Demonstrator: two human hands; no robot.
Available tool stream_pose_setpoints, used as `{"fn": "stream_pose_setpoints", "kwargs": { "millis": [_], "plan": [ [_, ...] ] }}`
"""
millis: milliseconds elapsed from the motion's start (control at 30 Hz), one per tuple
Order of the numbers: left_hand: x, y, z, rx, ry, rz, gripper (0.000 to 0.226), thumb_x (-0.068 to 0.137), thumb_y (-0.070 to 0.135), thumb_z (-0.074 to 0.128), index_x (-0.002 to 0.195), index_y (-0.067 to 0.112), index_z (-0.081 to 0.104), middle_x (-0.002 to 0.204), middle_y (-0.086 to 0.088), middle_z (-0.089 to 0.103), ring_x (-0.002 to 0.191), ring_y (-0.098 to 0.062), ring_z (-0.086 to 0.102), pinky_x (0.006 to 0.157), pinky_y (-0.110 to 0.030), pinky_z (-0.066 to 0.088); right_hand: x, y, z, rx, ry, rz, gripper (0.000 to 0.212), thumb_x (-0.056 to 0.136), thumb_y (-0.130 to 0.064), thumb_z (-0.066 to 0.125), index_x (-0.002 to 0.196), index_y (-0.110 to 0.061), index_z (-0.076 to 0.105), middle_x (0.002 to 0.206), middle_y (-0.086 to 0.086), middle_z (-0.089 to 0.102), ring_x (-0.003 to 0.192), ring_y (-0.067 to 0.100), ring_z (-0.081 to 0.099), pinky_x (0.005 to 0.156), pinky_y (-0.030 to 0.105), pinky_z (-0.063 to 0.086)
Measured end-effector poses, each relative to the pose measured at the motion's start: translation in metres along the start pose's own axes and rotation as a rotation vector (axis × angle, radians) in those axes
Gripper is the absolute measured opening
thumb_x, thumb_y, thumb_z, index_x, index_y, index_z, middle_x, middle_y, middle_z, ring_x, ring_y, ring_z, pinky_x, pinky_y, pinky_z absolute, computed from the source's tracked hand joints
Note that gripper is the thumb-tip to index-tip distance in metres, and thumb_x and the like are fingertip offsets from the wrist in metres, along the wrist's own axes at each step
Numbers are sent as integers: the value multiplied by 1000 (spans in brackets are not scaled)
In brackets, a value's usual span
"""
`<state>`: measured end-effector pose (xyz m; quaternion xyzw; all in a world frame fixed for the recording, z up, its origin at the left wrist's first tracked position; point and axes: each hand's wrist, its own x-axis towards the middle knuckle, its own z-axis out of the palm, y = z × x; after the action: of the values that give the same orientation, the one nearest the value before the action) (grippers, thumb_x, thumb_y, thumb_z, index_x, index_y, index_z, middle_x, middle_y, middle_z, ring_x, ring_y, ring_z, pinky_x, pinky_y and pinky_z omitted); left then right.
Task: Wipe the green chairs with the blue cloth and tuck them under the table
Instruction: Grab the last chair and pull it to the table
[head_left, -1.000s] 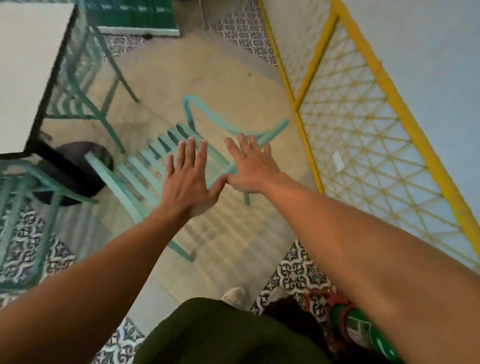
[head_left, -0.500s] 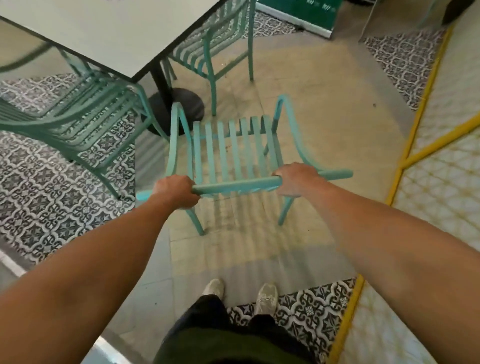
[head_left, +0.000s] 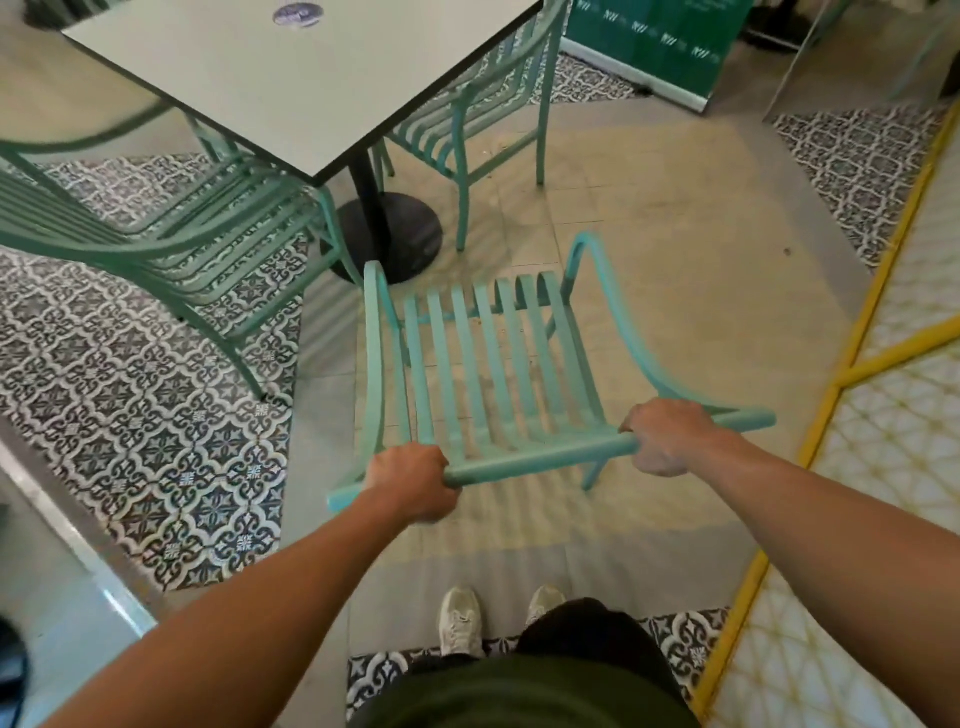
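A green slatted metal chair (head_left: 493, 364) stands on the floor in front of me, its seat facing the table. My left hand (head_left: 413, 480) grips the left part of its top back rail. My right hand (head_left: 667, 436) grips the right part of the same rail. The pale square table (head_left: 291, 73) on a black pedestal base (head_left: 384, 234) stands ahead and to the left, its near corner a little beyond the chair's front. No blue cloth is in view.
Two more green chairs sit at the table, one on the left (head_left: 156, 234), one on the far side (head_left: 483, 119). A yellow lattice barrier (head_left: 841, 374) runs along the right. A green panel (head_left: 649, 41) stands at the back. My shoes (head_left: 460, 621) are just behind the chair.
One second ago both hands were open above the chair. They closed on the back rail, and the chair now faces the table squarely and stands a little nearer to it.
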<state>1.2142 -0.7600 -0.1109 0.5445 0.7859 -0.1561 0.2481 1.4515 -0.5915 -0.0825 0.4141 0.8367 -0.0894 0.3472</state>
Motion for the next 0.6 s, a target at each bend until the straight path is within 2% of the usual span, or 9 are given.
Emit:
{"fn": "stream_pose_setpoints", "kwargs": {
  "millis": [200,467,600],
  "plan": [
    [17,37,-3,-60,63,-64,35,86,54,54,106,27,65,86,6,58,77,-15,55,66,-28,43,22,43,-12,-38,53,-34,35,78,-25,54,111,-25,65,108,2,68,101,26,64,79,34,50],
    [82,86,-40,-184,75,-219,38,84,58,53,103,28,68,88,5,64,82,-19,62,76,-34,55,115,115,-58,-86,170,-153,36,74,-29,57,109,-24,65,107,1,68,101,26,64,78,33,49],
    [113,102,-62,-230,80,-295,40,84,59,53,102,28,69,88,3,64,83,-21,63,75,-34,54,158,137,-89,-122,213,-205,36,76,-28,57,110,-21,64,109,4,67,102,28,63,76,33,48]
  ]
}}
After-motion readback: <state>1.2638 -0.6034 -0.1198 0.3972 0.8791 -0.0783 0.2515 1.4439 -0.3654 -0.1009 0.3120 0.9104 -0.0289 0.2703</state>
